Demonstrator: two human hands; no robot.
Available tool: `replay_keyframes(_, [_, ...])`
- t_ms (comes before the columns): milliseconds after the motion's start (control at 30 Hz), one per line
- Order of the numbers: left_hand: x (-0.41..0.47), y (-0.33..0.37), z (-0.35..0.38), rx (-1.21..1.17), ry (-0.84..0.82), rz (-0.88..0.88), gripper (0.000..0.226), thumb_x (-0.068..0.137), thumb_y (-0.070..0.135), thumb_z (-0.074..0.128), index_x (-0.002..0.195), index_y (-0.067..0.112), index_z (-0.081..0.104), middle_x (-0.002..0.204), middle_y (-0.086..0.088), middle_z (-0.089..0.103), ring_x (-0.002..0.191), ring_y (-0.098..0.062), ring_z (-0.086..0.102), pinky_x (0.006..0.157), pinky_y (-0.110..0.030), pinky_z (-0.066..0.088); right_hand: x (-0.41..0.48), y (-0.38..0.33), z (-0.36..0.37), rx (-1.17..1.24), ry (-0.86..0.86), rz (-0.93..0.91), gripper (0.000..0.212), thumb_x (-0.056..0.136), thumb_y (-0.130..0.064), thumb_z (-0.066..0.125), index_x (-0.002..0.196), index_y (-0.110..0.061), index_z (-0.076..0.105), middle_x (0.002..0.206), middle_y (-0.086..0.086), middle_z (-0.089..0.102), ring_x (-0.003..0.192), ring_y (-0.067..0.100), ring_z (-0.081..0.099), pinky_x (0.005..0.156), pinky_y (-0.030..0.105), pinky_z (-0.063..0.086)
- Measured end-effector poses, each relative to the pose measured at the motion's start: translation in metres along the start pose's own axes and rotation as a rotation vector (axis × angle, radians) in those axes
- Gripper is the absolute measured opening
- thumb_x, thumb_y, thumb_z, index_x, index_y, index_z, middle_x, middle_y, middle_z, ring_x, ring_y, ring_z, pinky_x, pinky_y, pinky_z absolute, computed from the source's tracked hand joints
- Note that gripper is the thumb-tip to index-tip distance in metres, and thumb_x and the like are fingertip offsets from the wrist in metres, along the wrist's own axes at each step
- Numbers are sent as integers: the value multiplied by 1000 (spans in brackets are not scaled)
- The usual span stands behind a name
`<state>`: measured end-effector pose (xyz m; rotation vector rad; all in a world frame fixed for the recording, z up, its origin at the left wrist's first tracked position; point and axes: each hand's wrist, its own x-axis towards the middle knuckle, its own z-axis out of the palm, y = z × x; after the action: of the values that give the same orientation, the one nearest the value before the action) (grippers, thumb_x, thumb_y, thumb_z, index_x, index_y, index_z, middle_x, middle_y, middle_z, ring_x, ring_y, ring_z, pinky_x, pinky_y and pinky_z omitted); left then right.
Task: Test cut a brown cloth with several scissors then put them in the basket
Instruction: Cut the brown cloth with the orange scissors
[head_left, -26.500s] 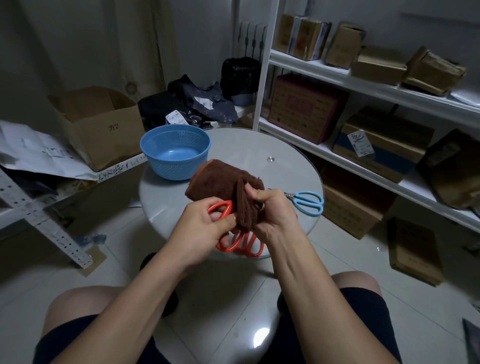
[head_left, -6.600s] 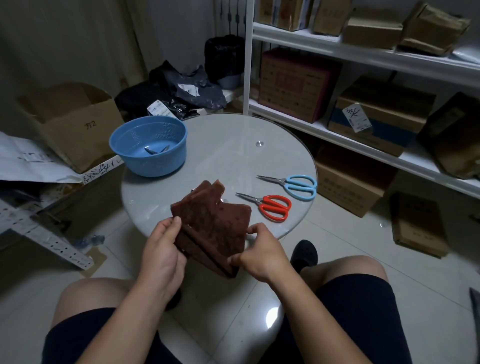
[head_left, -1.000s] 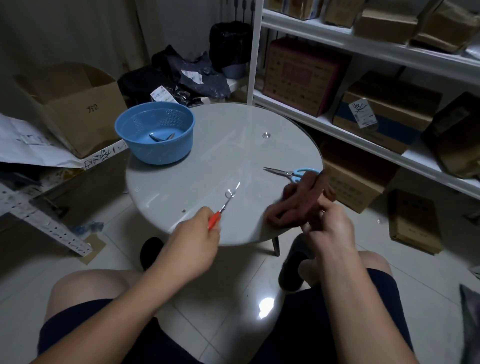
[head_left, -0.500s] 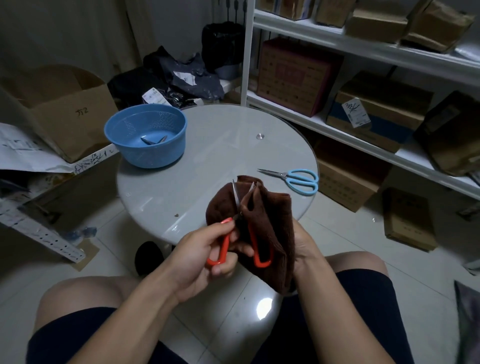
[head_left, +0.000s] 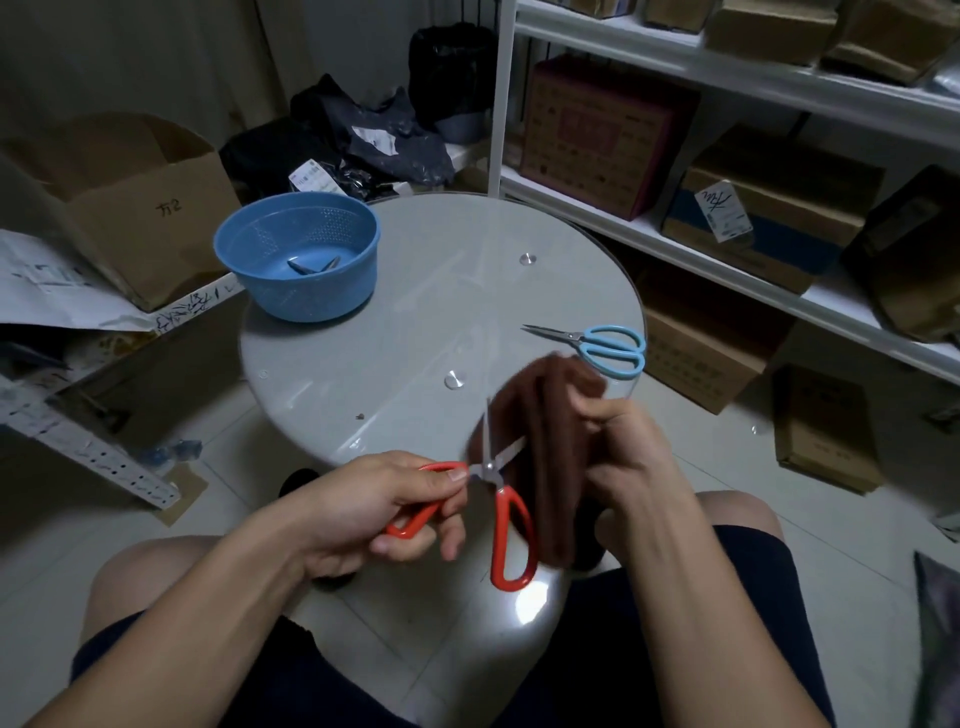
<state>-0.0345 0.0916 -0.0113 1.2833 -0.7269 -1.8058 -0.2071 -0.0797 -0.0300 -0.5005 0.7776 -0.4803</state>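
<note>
**Time to snip the brown cloth with the red scissors**

Closest to the person, the left hand (head_left: 374, 512) grips one red loop of the red scissors (head_left: 501, 501). The other loop hangs free below it, with no finger inside. The blades are spread wide apart. One shiny blade points at the edge of the brown cloth (head_left: 545, 426), but that spot is too blurry to tell if they touch. The right hand (head_left: 631, 457) squeezes the cloth. It is folded into a thick strip and hangs down over the person's knees, just in front of the tabletop (head_left: 415, 322).

I think the step now is the test cut with this pair. To do it well, a finger should go into the free loop, so both loops can be pulled together. The right hand should hold the cloth tight and still. The cloth edge should slide deep between the blades, close to the little screw, because thick folds are hard to cut with the tips. The right fingers must stay back from the blades. One small snip is enough.

A bit farther off, the blue scissors (head_left: 605, 348) lie closed near the right edge of the tabletop, probably waiting for their turn. On the far left stands the blue basket (head_left: 322, 296). Shiny metal tips (head_left: 311, 266) show inside it, maybe a pair that is finished. Behind everything is a white shelf (head_left: 675, 244) with cardboard boxes (head_left: 769, 208).
</note>
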Motion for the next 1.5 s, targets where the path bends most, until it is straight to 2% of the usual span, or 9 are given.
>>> replay_keyframes(367, [10, 0, 1, -235, 50, 73, 26, 94, 27, 52, 77, 7, 53, 66, -18, 52, 27, -8, 27, 35, -17, 26, 4, 36, 17, -117, -395, 57, 56, 79, -19, 81, 121, 12, 60, 98, 31, 62, 87, 42, 64, 91, 54, 51])
replay_keyframes(633, [15, -1, 7, -121, 153, 72, 24, 93, 23, 54, 80, 2, 53, 59, -15, 48, 29, -10, 24, 37, -18, 13, 5, 31, 31, -215, -190, -50, 23, 71, 1, 71, 93, 7, 67, 70, 20, 70, 58, 30, 70, 57, 36, 61])
replay_keyframes(733, [15, 5, 4, -59, 134, 51, 26, 100, 23, 49, 82, 4, 51, 58, -14, 46, 29, -10, 24, 35, -14, 21, 10, 27, 31, -120, -111, 4, 33, 72, -4, 70, 104, 4, 68, 83, 20, 72, 75, 33, 71, 78, 44, 62])
replay_keyframes(867, [7, 4, -3, -45, 86, 22, 26, 99, 25, 50, 83, 5, 53, 59, -13, 44, 30, -10, 24, 37, -17, 20, 20, 11, 20, 138, 15, -53, 13, 90, -8, 66, 96, 0, 74, 86, 18, 78, 74, 30, 77, 80, 49, 62])
replay_keyframes(1033, [8, 5, -8, -37, 339, 153, 39, 95, 44, 50, 77, 10, 58, 61, -11, 47, 41, -17, 34, 42, -24, 22, 27, 15, 12, 251, -107, -17, 29, 88, -14, 66, 109, 3, 75, 122, 26, 70, 123, 40, 64, 113, 57, 40])
replay_keyframes(1167, [4, 9, -16, 22, 591, 278, 46, 95, 48, 50, 65, 16, 63, 64, -5, 53, 60, -18, 48, 52, -28, 30, 33, 21, 17, 405, -153, -51, 28, 93, -15, 57, 110, -3, 77, 127, 21, 70, 115, 41, 68, 106, 57, 44])
replay_keyframes(1300, [0, 11, -26, -196, 609, 361, 41, 92, 50, 52, 75, 15, 62, 70, -4, 56, 63, -17, 51, 54, -29, 31, 44, 23, 31, 530, -154, -39, 38, 83, -11, 48, 114, -7, 70, 130, 19, 68, 123, 37, 63, 111, 54, 41])
replay_keyframes(1400, [-2, 12, -32, -315, 590, 409, 29, 89, 35, 57, 85, 8, 66, 73, -8, 56, 61, -16, 52, 50, -25, 34, 52, 14, 41, 335, -80, -67, 24, 69, -5, 48, 84, -9, 66, 81, 8, 63, 78, 22, 64, 82, 35, 54])
replay_keyframes(1500, [-3, 11, -37, -279, 652, 438, 30, 87, 28, 58, 96, 2, 71, 76, -12, 58, 64, -17, 55, 50, -25, 39, 61, 3, 35, 87, 52, -135, 18, 64, 0, 41, 60, -18, 42, 65, -3, 24, 41, 8, 29, 38, 18, 26])
